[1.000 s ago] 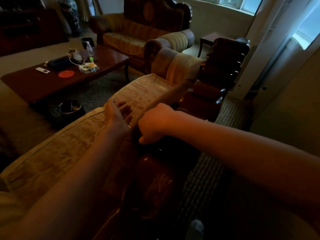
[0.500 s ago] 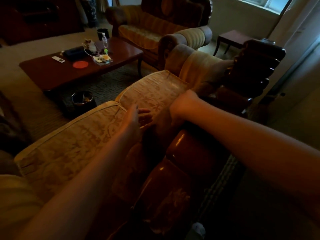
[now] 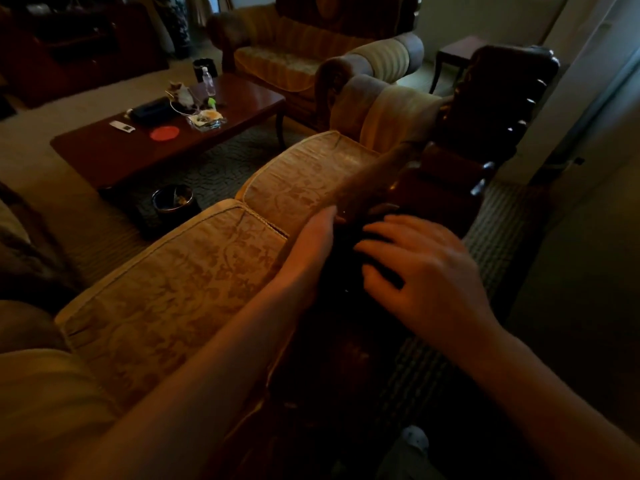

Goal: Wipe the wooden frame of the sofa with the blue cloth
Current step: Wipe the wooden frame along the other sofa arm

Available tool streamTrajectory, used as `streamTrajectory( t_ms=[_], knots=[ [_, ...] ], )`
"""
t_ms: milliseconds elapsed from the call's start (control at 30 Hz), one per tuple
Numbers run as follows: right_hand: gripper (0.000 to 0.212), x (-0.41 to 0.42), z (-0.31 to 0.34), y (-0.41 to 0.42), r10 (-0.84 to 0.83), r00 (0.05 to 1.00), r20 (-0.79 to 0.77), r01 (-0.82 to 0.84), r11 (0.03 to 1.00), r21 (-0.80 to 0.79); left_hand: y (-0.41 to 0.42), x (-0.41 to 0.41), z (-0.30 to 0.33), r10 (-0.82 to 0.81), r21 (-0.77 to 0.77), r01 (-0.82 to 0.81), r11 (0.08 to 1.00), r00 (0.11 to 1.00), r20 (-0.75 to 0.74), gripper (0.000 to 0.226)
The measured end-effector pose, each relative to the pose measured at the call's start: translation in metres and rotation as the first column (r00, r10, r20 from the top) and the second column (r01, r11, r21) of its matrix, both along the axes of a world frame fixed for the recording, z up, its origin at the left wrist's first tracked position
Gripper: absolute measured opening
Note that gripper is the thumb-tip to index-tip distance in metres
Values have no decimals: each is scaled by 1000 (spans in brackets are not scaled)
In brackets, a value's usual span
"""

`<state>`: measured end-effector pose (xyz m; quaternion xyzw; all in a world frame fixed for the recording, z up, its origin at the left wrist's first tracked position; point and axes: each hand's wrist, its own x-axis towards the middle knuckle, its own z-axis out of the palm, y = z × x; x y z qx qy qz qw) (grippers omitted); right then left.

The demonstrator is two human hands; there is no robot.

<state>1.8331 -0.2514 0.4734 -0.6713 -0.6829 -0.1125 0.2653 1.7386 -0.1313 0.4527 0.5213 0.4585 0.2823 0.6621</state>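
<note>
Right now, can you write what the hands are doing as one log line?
step: wiping frame | right hand: fingers spread on dark wooden frame | left hand: beside cushion | blue cloth: not discernible

1. Home living rm, dimly lit.
2. Upholstered sofa (image 3: 194,271) w/ patterned gold cushions & dark carved wooden frame (image 3: 460,174) in foreground.
3. 2nd matching sofa (image 3: 311,53) across rm, striped fabric, rolled arms.
4. Low wooden coffee table (image 3: 104,150) btwn them w/ household clutter: water bottle (image 3: 208,80), remote (image 3: 122,126), red coaster (image 3: 164,133).
5. Patterned rug (image 3: 221,168) under table, carpet around.
6. Small side table (image 3: 453,53) in corner near window; curtains at right.
</note>
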Motion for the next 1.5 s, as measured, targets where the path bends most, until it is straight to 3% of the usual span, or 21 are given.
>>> streamTrajectory(
  t_ms=[67, 133, 233, 300, 433, 567, 767, 867, 1033, 1133, 1267, 1367, 1500],
  knots=[
    [34, 20, -8, 3, -101, 986, -130, 118, 985, 125, -14, 7, 1, -43, 126, 45, 991, 999, -14, 49],
    [39, 33, -17, 5, -204, 910, -362, 288, 937, 195, -24, 9, 1, -28, 373, 81, 924, 989, -145, 58],
    [40, 18, -40, -3, -203, 608, -768, 502, 847, 174, -35, 10, 3, -3, 610, 216, 762, 944, -330, 74],
    [38, -20, -60, -20, -107, 466, -878, 513, 842, 169, -37, 10, 1, 13, 661, 302, 687, 905, -426, 81],
    [46, -88, -98, -61, -73, 490, -868, 407, 901, 154, -38, 13, 3, 58, 662, 302, 687, 884, -464, 75],
    [43, -66, -85, -44, -21, 470, -882, 387, 903, 185, -39, 13, 6, 93, 693, 285, 662, 887, -453, 68],
    [45, 24, -46, 9, -125, 248, -961, 516, 856, 22, -42, 12, 10, 96, 670, 289, 684, 875, -475, 45],
    [47, 9, -55, 7, -109, 235, -966, 533, 846, 34, -43, 11, 12, 88, 677, 285, 678, 884, -460, 37],
    [46, -83, -93, -52, 31, 297, -954, 411, 898, 157, -46, 12, 14, 99, 683, 271, 678, 887, -451, 40],
    [39, -81, -92, -54, 97, 363, -927, 380, 892, 243, -46, 11, 13, 90, 678, 267, 685, 892, -443, 41],
    [33, -11, -55, -14, -109, 302, -947, 507, 860, 63, -46, 11, 14, 69, 661, 282, 695, 889, -452, 41],
    [37, 36, -32, 9, -154, 171, -973, 528, 848, -41, -42, 12, 11, 73, 626, 293, 723, 868, -491, 48],
    [34, 4, -40, -6, -148, 168, -975, 526, 849, -38, -42, 11, 12, 111, 615, 286, 735, 843, -526, 65]
  ],
)
